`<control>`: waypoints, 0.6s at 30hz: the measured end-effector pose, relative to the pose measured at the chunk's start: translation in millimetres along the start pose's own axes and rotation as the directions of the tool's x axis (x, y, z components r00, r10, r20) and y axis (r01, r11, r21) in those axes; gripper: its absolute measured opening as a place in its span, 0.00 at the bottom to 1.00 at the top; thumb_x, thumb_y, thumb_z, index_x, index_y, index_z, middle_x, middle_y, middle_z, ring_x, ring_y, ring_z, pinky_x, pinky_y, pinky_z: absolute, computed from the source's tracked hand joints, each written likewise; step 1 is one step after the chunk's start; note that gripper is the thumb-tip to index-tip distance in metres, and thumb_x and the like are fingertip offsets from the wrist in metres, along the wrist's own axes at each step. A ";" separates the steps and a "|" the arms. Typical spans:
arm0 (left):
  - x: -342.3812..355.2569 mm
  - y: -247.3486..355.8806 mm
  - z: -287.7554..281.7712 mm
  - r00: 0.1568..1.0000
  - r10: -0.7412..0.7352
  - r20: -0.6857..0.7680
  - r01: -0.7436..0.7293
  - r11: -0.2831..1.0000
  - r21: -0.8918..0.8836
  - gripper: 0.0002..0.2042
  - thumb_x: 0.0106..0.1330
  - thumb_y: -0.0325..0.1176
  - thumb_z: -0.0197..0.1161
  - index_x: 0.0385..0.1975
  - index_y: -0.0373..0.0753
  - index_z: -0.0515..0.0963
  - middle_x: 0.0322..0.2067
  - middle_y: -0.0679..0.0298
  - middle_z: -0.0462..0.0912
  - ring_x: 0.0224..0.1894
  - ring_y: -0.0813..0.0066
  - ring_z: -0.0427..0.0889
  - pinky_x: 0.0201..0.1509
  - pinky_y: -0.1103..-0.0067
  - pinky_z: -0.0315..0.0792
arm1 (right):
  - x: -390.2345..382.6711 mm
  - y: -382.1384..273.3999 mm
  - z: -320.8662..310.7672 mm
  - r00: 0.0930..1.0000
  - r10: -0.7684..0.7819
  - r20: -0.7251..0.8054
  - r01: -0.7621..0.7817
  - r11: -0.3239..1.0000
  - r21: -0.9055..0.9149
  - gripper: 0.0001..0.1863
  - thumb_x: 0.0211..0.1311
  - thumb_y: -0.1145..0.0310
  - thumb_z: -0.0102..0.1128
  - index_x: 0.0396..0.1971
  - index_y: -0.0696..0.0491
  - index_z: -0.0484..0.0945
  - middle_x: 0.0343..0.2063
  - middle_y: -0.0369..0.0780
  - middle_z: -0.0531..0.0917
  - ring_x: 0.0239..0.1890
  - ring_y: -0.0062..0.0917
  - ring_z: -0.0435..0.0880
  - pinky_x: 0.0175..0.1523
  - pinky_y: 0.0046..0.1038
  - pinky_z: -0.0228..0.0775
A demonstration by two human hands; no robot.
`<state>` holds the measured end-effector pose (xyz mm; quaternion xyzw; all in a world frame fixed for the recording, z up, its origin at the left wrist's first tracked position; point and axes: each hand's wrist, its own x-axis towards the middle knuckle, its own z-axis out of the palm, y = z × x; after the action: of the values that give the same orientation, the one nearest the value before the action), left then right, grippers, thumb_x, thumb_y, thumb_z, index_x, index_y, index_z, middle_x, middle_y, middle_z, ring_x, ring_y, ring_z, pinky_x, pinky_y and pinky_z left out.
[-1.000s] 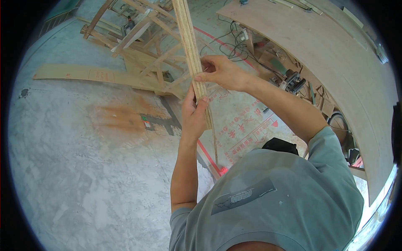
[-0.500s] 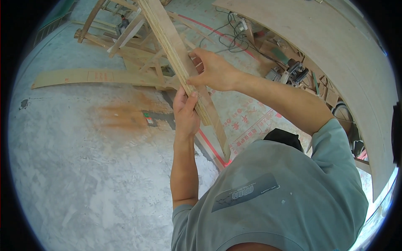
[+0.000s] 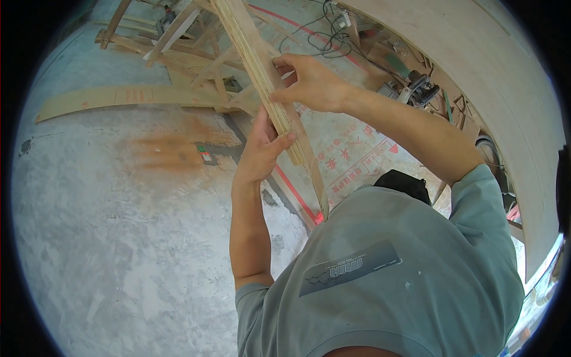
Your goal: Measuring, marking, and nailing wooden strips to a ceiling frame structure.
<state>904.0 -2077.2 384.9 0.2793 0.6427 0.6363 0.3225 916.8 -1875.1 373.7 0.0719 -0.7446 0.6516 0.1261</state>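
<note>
A long bundle of plywood strips [image 3: 256, 59] runs diagonally down from the top edge toward my body, one thin strip reaching lower than the others. My left hand [image 3: 266, 149] is closed round its lower part, thumb across the layered edge. Higher up, my right hand [image 3: 312, 86] grips the same strips, thumb on the near edge and fingers curled over the far side. The hidden fingertips of both hands lie behind or against the wood.
A wooden frame [image 3: 169, 35] with a power tool sits upper left by a long flat board [image 3: 98, 102]. A large pale panel [image 3: 493, 71] arches at the right, beside cables [image 3: 327, 38], a circular saw [image 3: 419, 89] and offcuts. Red-printed protective sheeting [image 3: 351, 154] covers part of the floor.
The strips have tilted, their top swinging left and the broad face turning into view. Both my hands, still gripping, have shifted slightly, the right one upward in the picture.
</note>
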 end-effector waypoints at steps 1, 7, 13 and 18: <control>0.2 2.0 -0.2 1.000 0.002 0.015 -0.002 1.000 0.021 0.44 0.60 0.26 0.69 0.74 0.36 0.48 0.69 0.60 0.61 0.70 0.68 0.61 0.72 0.72 0.57 | 0.6 0.5 0.4 1.000 -0.001 -0.004 0.000 1.000 -0.015 0.35 0.51 0.64 0.72 0.59 0.63 0.71 0.48 0.46 0.80 0.43 0.28 0.81 0.50 0.29 0.75; -5.0 15.2 -11.5 0.999 -0.011 0.050 0.007 0.996 0.087 0.45 0.58 0.27 0.70 0.74 0.36 0.49 0.68 0.60 0.62 0.68 0.68 0.63 0.71 0.72 0.58 | 6.5 -8.5 11.5 0.999 -0.024 -0.034 0.021 0.998 -0.067 0.36 0.51 0.63 0.72 0.58 0.65 0.71 0.47 0.48 0.81 0.44 0.31 0.82 0.50 0.32 0.75; -10.9 23.7 -22.4 1.000 -0.008 0.030 0.009 1.000 -0.011 0.46 0.58 0.23 0.69 0.74 0.36 0.47 0.69 0.57 0.61 0.70 0.64 0.63 0.73 0.69 0.58 | 14.8 -33.8 20.7 0.998 -0.020 -0.057 0.011 0.986 -0.165 0.35 0.49 0.61 0.72 0.54 0.67 0.73 0.44 0.53 0.82 0.45 0.37 0.84 0.51 0.33 0.76; -17.8 22.9 -26.9 1.000 -0.017 0.004 0.017 0.997 -0.075 0.46 0.59 0.26 0.71 0.74 0.37 0.48 0.69 0.58 0.61 0.71 0.64 0.63 0.72 0.69 0.59 | 21.9 -32.8 34.2 0.995 -0.040 -0.092 0.015 0.967 -0.254 0.33 0.48 0.60 0.72 0.50 0.67 0.75 0.43 0.53 0.83 0.45 0.40 0.84 0.52 0.35 0.76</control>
<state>893.4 -2107.3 408.4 0.2626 0.6199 0.6569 0.3394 901.4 -1912.2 407.0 0.0340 -0.8134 0.5524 0.1790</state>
